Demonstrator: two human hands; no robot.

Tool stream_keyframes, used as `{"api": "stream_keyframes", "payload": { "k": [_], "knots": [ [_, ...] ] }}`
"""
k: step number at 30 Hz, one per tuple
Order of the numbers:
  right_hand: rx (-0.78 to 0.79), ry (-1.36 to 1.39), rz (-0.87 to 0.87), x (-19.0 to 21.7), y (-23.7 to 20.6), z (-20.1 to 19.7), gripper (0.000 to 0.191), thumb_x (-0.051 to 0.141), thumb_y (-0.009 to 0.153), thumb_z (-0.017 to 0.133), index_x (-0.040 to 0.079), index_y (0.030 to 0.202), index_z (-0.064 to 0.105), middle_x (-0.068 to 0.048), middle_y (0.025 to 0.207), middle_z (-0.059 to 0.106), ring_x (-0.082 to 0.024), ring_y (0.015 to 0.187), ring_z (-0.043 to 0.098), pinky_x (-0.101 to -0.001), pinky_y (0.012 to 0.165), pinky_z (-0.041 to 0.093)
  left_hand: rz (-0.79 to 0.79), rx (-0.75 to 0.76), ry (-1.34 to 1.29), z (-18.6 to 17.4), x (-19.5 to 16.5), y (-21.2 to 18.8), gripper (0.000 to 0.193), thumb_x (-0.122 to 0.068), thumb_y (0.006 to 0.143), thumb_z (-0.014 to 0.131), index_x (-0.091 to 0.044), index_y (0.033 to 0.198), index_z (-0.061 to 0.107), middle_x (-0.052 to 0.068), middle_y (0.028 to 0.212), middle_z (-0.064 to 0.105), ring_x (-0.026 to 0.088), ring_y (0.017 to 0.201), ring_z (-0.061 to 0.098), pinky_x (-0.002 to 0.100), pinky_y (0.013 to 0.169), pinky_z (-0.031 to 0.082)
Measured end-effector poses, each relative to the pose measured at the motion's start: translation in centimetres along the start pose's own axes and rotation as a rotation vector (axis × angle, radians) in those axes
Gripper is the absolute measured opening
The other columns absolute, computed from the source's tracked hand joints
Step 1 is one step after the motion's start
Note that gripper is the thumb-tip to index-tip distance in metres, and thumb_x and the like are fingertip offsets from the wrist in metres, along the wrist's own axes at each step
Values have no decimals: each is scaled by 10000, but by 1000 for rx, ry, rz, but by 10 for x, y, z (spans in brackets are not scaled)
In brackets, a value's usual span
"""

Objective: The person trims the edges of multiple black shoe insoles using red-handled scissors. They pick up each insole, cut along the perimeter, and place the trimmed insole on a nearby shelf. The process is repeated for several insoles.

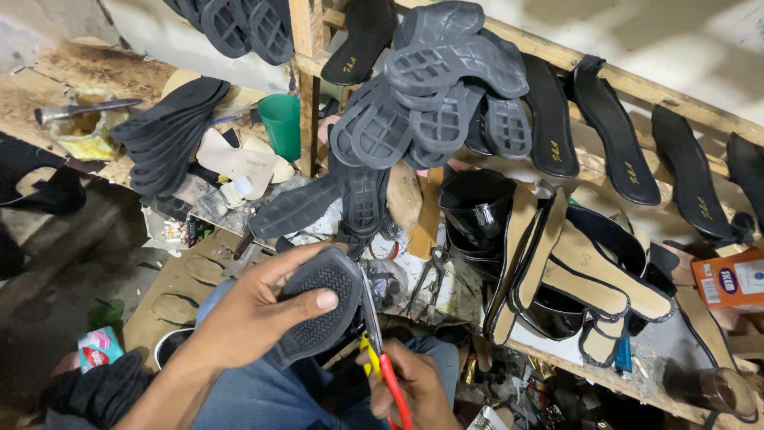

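My left hand point(255, 314) grips a black rubber shoe sole point(318, 306) with a ribbed tread, thumb pressed on its face. My right hand point(414, 386) holds scissors point(376, 334) with red and yellow handles, the blades running up along the sole's right edge. Both hands are over my lap in blue jeans point(263, 398).
A pile of black soles point(434, 87) hangs on a wooden rack above. Black insoles point(617, 131) lean along a slanted wooden rail. Tan-lined sandal uppers point(581, 275) are stacked at right. A green cup point(282, 123), a hammer point(79, 110) and an orange box point(730, 279) sit around.
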State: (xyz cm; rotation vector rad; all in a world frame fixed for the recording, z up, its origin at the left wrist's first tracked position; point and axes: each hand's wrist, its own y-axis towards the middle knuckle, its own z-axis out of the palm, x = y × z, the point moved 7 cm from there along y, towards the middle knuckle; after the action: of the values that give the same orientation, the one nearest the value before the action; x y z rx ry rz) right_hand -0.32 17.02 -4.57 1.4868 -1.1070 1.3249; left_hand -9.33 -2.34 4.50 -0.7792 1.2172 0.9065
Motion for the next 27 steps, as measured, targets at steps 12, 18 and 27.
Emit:
{"api": "stream_keyframes", "payload": {
  "k": [12, 18, 27],
  "knots": [
    [139, 125, 93, 50, -5, 6, 667, 185, 919, 652, 36, 1534, 441, -109, 1006, 597, -125, 754, 540, -235, 553, 388, -139, 200, 185, 11, -15, -4, 526, -163, 849, 747, -51, 1355, 659, 53, 1163, 793, 85, 1002, 689, 272, 891, 572],
    [59, 580, 310, 23, -3, 4, 347, 146, 1061, 529, -99, 1277, 643, -82, 805, 534, -105, 619, 508, -219, 542, 368, -131, 242, 282, 5, -22, 0, 555, -177, 848, 740, -87, 1389, 657, 56, 1146, 809, 83, 985, 688, 274, 875, 575],
    [106, 116, 278, 21, -2, -10, 288, 96, 950, 581, -10, 1210, 643, -17, 752, 549, -115, 601, 570, -244, 523, 431, -98, 324, 431, 7, -35, 8, 536, -215, 869, 712, -138, 1397, 667, 45, 1101, 821, 78, 941, 682, 265, 853, 570]
  ]
}}
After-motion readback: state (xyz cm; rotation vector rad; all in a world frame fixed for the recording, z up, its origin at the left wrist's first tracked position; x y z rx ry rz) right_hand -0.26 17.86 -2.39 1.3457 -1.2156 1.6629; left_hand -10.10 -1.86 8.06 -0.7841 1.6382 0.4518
